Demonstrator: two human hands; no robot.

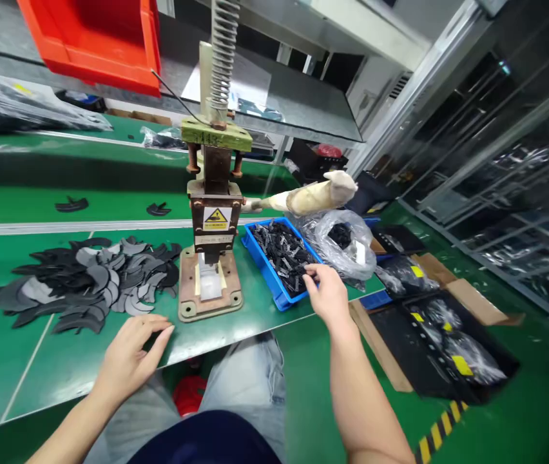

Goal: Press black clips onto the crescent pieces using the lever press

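Note:
My left hand (132, 354) rests at the front edge of the green bench, thumb and fingers apart, with nothing visible in it. Close beyond it lies a loose pile of black and grey curved plastic pieces (98, 277). My right hand (327, 293) reaches over the near right rim of a blue tray (270, 274), which holds many small black parts (284, 251). Its thumb and fingers come together at the parts; what is between them is too small to make out. Between my hands stands a hand press (216, 225), with a pale block (211, 283) on its base.
The press's wrapped lever (317, 195) sticks out rightward above the tray. A clear plastic bag (346, 241) sits beside the tray. Two curved pieces lie farther back. An orange-red bin (95, 45) hangs over the upper left. Open cartons (448, 335) with bagged items stand at right.

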